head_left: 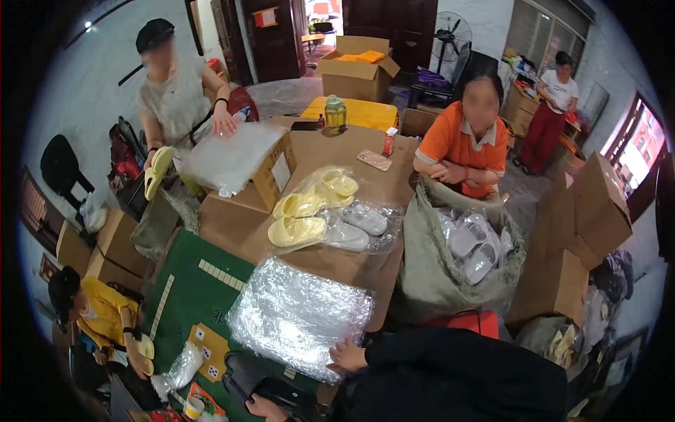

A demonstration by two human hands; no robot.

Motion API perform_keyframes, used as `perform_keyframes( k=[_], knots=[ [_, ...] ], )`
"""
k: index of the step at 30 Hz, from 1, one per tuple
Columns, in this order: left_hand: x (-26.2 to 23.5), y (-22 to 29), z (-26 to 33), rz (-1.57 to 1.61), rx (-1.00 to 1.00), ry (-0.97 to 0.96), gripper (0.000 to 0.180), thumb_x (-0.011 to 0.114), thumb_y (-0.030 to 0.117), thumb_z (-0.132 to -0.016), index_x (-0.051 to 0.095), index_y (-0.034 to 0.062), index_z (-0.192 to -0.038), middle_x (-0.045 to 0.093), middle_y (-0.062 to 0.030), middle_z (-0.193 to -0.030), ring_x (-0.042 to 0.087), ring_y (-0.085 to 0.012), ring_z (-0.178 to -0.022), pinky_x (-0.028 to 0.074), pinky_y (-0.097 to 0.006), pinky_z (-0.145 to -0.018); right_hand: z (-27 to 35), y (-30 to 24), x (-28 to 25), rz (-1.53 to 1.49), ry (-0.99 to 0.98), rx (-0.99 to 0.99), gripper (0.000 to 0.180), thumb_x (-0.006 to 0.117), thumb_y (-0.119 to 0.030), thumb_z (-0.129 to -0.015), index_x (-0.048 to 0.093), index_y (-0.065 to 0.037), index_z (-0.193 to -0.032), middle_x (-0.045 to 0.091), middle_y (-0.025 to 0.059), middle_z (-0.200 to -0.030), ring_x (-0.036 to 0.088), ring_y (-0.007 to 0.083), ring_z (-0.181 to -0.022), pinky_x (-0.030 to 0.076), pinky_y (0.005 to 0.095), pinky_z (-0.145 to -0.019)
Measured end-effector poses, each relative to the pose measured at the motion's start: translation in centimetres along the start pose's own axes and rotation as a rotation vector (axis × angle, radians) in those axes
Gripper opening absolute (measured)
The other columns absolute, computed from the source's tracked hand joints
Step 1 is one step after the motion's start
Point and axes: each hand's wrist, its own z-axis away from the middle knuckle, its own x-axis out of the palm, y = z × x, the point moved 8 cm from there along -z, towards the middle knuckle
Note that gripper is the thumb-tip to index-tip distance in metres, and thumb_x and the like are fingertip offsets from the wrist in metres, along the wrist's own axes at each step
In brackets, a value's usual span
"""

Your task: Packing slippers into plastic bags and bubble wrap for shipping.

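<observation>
My right hand (347, 355) comes out of a black sleeve and lies flat, fingers apart, on the near edge of a stack of clear plastic bags (299, 316). My left hand (264, 408) sits low at the bottom edge against a black object (246, 378) that partly hides it; its grip is unclear. Beyond the stack, yellow slippers (299, 228) and pale grey slippers (355, 225) in clear bags lie on the cardboard-covered table (225, 221).
A grey sack (429, 274) of white slippers stands to the right, with a person in orange behind it. At far left a person holds a yellow slipper (157, 171) beside an open box (271, 179) of bags. Cardboard boxes (576, 232) are stacked right. A green mat (190, 295) is on the left.
</observation>
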Motion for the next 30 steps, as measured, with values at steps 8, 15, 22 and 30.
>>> perform_keyframes(
  k=[8,15,22,30],
  knots=[
    [10.9,11.7,5.9,0.208,0.36,-0.247,0.02,0.049,0.0,-0.077,0.053,-0.0141,-0.089,0.06,-0.0166,-0.079,0.05,-0.0221,-0.067,0.042,-0.032,-0.065,-0.5,0.0,0.0,-0.111,-0.064,-0.142,0.041,0.05,-0.034,-0.082,0.051,-0.027,-0.123,0.043,0.0148,-0.13,0.046,0.0319,-0.113,0.039,0.0498,-0.087],
    [19.0,11.8,9.1,0.238,0.249,-0.361,0.027,0.046,0.002,-0.079,0.048,-0.016,-0.099,0.058,-0.0237,-0.096,0.054,-0.0283,-0.08,0.044,-0.035,-0.074,1.4,7.2,2.4,-0.413,-0.149,0.009,0.033,0.063,-0.031,-0.067,0.065,-0.012,-0.093,0.064,0.0175,-0.089,0.062,0.0351,-0.082,0.048,0.0471,-0.069],
    [21.0,9.6,9.7,-0.011,0.293,-0.238,0.037,0.063,0.017,-0.079,0.054,-0.0165,-0.093,0.059,-0.0321,-0.093,0.058,-0.0417,-0.087,0.047,-0.044,-0.076,7.6,13.2,-2.8,-0.514,-0.043,-0.035,0.029,0.063,-0.025,-0.072,0.062,0.0,-0.087,0.063,0.0195,-0.08,0.06,0.037,-0.081,0.046,0.0455,-0.068],
    [25.5,6.4,11.1,0.118,-0.09,-0.31,0.045,0.045,0.009,-0.085,0.033,-0.0147,-0.121,0.049,-0.0298,-0.113,0.058,-0.0339,-0.084,0.051,-0.039,-0.07,9.0,17.5,-4.1,-0.499,0.033,0.066,0.032,0.063,-0.029,-0.072,0.065,-0.001,-0.087,0.065,0.0191,-0.085,0.062,0.0359,-0.082,0.049,0.0446,-0.067]
  ],
)
